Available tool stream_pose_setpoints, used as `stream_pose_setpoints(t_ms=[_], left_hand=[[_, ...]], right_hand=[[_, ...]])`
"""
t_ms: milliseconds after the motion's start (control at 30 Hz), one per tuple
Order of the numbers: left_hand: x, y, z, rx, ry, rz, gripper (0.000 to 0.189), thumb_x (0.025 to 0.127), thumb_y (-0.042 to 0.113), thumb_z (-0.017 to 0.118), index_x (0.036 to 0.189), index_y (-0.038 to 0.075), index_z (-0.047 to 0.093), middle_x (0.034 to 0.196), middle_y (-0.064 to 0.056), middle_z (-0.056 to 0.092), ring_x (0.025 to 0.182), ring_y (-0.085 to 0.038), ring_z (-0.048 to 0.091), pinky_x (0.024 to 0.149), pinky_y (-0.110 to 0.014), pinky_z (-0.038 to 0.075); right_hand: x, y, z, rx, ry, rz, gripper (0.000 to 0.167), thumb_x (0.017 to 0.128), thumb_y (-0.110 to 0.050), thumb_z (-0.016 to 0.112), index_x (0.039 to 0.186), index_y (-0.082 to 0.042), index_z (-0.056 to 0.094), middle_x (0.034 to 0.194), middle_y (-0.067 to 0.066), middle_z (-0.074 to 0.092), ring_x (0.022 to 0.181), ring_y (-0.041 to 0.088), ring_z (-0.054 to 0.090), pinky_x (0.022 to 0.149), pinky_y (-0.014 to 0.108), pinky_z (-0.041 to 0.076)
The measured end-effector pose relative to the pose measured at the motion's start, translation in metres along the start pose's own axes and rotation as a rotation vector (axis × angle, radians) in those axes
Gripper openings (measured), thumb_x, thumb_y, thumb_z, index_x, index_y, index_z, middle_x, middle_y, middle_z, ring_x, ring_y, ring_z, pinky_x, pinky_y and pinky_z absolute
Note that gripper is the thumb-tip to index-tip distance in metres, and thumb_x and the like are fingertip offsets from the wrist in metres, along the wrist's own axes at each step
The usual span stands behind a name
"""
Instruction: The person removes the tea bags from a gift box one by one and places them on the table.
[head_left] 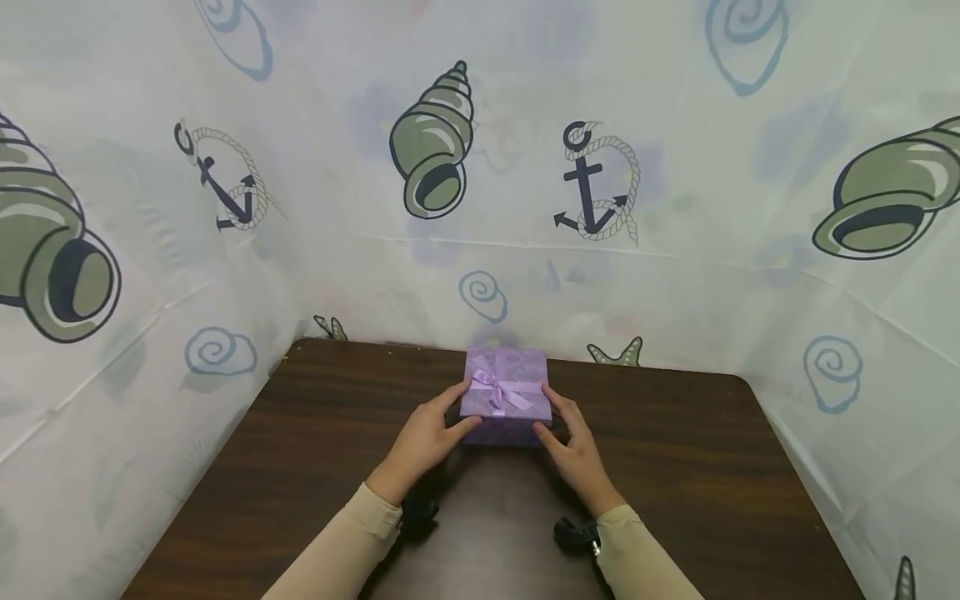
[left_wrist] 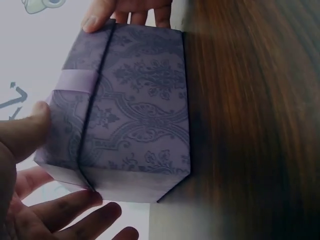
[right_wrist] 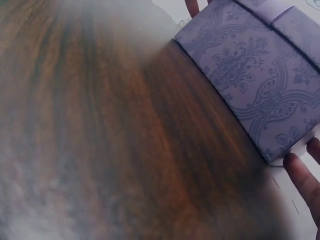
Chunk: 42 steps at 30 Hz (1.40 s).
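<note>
A purple gift box [head_left: 504, 432] sits near the far edge of the dark wood table, a lilac ribbon bow [head_left: 497, 392] tied over its lid. My left hand [head_left: 422, 435] holds its left side, the thumb at the lid's front edge and the fingers along the side. From the right, my right hand [head_left: 576, 450] grips the opposite side in the same way. Damask print covers the front wall [left_wrist: 145, 105] in the left wrist view, with a dark line under the lid's rim. In the right wrist view, fingertips [right_wrist: 297, 172] touch the box's side.
The brown wooden table [head_left: 675, 475] has a paler sheen in its near middle. A whitish curtain [head_left: 525, 292] printed with shells and anchors hangs behind the table and along both sides. Dark wrist bands [head_left: 577, 536] sit at the sleeve cuffs.
</note>
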<state>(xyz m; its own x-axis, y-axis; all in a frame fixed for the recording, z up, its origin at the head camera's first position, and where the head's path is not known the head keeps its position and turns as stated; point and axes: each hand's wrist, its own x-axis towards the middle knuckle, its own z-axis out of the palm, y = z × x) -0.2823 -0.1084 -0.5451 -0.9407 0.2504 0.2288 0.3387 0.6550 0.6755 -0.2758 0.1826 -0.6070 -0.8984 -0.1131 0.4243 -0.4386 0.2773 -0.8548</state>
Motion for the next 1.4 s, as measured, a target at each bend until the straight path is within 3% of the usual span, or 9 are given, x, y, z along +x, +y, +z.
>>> stream_pose_setpoints(t_ms=[167, 433, 800, 1100, 1400], left_hand=[[0.0024, -0.0027, -0.0014, -0.023, 0.004, 0.028, 0.070, 0.102, 0.040, 0.078, 0.165, 0.025, 0.050, 0.158, -0.013, 0.062, 0.139, -0.036, 0.066, 0.115, -0.059, 0.052], [0.0041, -0.0022, -0.0008, -0.046, -0.006, 0.052, 0.067, 0.102, 0.032, 0.079, 0.163, 0.022, 0.053, 0.162, -0.010, 0.059, 0.148, -0.033, 0.059, 0.121, -0.055, 0.048], [0.0039, 0.0002, -0.0011, -0.041, -0.015, 0.031, 0.067, 0.103, 0.034, 0.078, 0.164, 0.021, 0.053, 0.164, -0.010, 0.058, 0.150, -0.033, 0.058, 0.122, -0.055, 0.047], [0.0046, -0.0011, -0.0010, -0.068, -0.008, 0.031, 0.068, 0.103, 0.035, 0.079, 0.163, 0.020, 0.053, 0.164, -0.011, 0.057, 0.152, -0.035, 0.055, 0.123, -0.057, 0.045], [0.0064, -0.0033, 0.0004, -0.092, 0.003, 0.028, 0.066, 0.102, 0.036, 0.079, 0.162, 0.023, 0.054, 0.164, -0.006, 0.057, 0.154, -0.030, 0.053, 0.127, -0.053, 0.041]], right_hand=[[0.0027, 0.0000, 0.0028, -0.027, 0.026, -0.056, 0.067, 0.103, -0.005, 0.074, 0.164, -0.011, 0.050, 0.153, 0.015, 0.058, 0.136, 0.021, 0.059, 0.092, 0.022, 0.055], [0.0017, -0.0005, 0.0006, -0.052, 0.023, -0.088, 0.069, 0.101, -0.007, 0.077, 0.164, -0.019, 0.051, 0.151, 0.008, 0.061, 0.132, 0.026, 0.062, 0.090, 0.029, 0.059], [0.0007, 0.0041, -0.0014, -0.085, 0.000, -0.052, 0.069, 0.105, -0.018, 0.075, 0.167, -0.028, 0.047, 0.156, 0.001, 0.057, 0.138, 0.019, 0.058, 0.096, 0.031, 0.058], [0.0009, 0.0049, -0.0011, -0.093, -0.001, -0.085, 0.072, 0.105, -0.016, 0.075, 0.169, -0.025, 0.044, 0.158, 0.004, 0.056, 0.139, 0.016, 0.057, 0.095, 0.031, 0.058], [0.0019, 0.0013, -0.0005, -0.127, 0.025, -0.092, 0.083, 0.104, -0.016, 0.076, 0.173, -0.020, 0.032, 0.165, 0.003, 0.051, 0.146, 0.025, 0.055, 0.105, 0.025, 0.053]])
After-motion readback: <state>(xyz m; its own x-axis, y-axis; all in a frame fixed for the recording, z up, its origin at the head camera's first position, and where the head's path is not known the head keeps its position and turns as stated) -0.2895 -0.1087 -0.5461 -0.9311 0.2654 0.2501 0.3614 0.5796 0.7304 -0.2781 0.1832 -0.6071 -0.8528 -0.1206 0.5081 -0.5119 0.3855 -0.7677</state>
